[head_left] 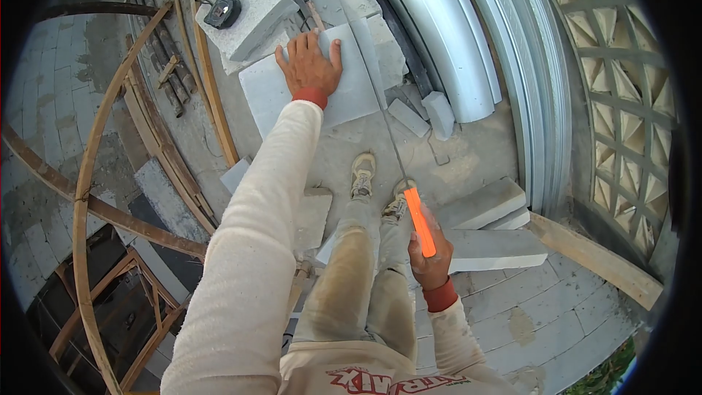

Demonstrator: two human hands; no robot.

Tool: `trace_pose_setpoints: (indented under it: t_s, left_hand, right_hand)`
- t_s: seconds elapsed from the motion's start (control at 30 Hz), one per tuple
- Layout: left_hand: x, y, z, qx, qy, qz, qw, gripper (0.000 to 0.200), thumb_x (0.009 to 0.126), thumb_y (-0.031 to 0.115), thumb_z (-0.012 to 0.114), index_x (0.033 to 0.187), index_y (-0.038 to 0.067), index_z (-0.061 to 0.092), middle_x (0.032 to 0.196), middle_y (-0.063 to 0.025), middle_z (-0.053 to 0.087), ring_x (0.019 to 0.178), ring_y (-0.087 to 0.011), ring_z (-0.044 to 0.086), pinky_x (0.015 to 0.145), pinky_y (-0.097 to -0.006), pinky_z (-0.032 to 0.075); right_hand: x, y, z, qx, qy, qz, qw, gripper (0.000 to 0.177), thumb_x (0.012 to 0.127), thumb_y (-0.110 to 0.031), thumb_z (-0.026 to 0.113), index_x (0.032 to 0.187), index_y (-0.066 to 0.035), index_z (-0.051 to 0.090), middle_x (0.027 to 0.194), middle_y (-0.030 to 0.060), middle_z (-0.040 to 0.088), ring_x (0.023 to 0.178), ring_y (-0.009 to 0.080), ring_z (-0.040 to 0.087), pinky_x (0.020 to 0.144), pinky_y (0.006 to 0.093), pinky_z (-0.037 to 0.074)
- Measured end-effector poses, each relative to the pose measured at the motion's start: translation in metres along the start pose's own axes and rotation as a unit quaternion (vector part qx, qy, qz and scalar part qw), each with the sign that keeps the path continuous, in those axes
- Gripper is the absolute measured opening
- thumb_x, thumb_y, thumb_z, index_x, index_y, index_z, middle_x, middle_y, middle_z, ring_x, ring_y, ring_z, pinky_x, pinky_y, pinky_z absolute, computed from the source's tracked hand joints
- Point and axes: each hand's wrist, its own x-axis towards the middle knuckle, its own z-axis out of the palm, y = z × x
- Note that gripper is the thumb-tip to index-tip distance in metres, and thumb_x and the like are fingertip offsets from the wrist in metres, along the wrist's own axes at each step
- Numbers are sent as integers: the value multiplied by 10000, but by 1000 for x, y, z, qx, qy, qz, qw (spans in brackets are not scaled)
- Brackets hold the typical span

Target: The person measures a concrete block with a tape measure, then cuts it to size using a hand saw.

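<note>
A pale grey, flat rectangular slab (351, 99) lies at upper centre, with the left hand (311, 66) spread flat on it, grip released. At lower centre the right hand (430, 260) has its grip clenched round an orange-handled long-bladed tool (419, 221) that reaches the slab's right edge. Cut blocks (256, 18) crowd its top edge, and bare floor (468, 153) lies below it.

The left hand (309, 66) covers the upper middle of the pale block (351, 95) beneath it. The right hand (431, 260) wraps and hides the lower end of the saw's orange handle (418, 216). The teeth of the blade (395, 146) are too fine to tell. The red shirt lettering (395, 380) is cut off by the bottom edge.
</note>
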Motion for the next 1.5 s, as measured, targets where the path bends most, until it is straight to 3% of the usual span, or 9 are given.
trace_pose_setpoints:
  t_s: [0.07,0.17,0.23,0.3,0.4,0.7,0.93,1.3,1.5]
  left_hand:
    - [4,-7,-1,-15,4,0,1000,577,1016,510,542,1384,73,624,1340,-96,621,1361,-265,485,1231,-566,174]
    - [6,-10,1,-26,9,8,1000,573,1009,496,556,1379,65,627,1328,-84,621,1359,-255,479,1237,-568,159]
    - [2,-12,1,-34,7,17,999,579,1005,497,564,1379,59,626,1327,-86,625,1361,-254,479,1236,-567,157]
    - [0,-15,2,-29,14,13,999,578,1003,494,569,1373,55,629,1330,-87,628,1359,-254,481,1235,-565,158]
    - [5,-11,1,-22,21,6,1000,568,1016,498,554,1371,61,631,1339,-102,631,1352,-267,492,1230,-563,168]
    - [3,-10,2,-37,6,-2,999,563,1016,495,557,1370,64,633,1342,-103,634,1351,-272,494,1231,-559,166]
    - [6,-13,4,-43,13,-9,999,592,1001,508,574,1389,63,623,1361,-101,628,1378,-268,472,1235,-565,149]
    - [4,-7,6,-22,27,-12,999,549,1009,474,561,1373,69,634,1346,-92,630,1352,-262,491,1236,-570,161]
    - [5,-6,7,-21,35,-15,999,528,1022,464,547,1367,77,644,1353,-104,637,1349,-274,505,1231,-559,184]
  right_hand:
    - [-48,-5,-9,-8,5,-3,1000,490,985,-179,633,1412,55,576,1286,259,700,940,371,761,774,383,609]
    - [-30,-10,3,-14,20,-14,1000,484,982,-168,626,1404,66,578,1280,256,704,950,400,756,779,385,609]
    - [15,-1,25,-8,29,-20,999,483,982,-175,642,1407,45,584,1268,250,708,944,367,763,774,379,607]
    - [83,-18,40,29,-20,70,997,487,975,-176,669,1415,17,588,1284,253,697,931,331,768,773,374,605]
    - [119,-20,55,50,34,-17,998,500,963,-173,696,1423,-8,590,1301,258,684,917,308,770,766,371,603]
    - [-38,-4,-18,-47,-6,-9,999,473,989,-201,617,1390,49,592,1306,272,685,968,359,768,810,382,607]
    - [69,5,31,8,24,-29,999,458,989,-170,619,1408,15,600,1280,240,708,900,315,773,777,352,599]
    - [66,48,44,29,73,-115,990,482,976,-158,654,1420,20,592,1276,238,710,854,279,759,753,338,591]
    - [34,3,11,36,18,-20,999,490,971,-167,654,1415,32,593,1287,241,705,826,282,741,747,363,586]
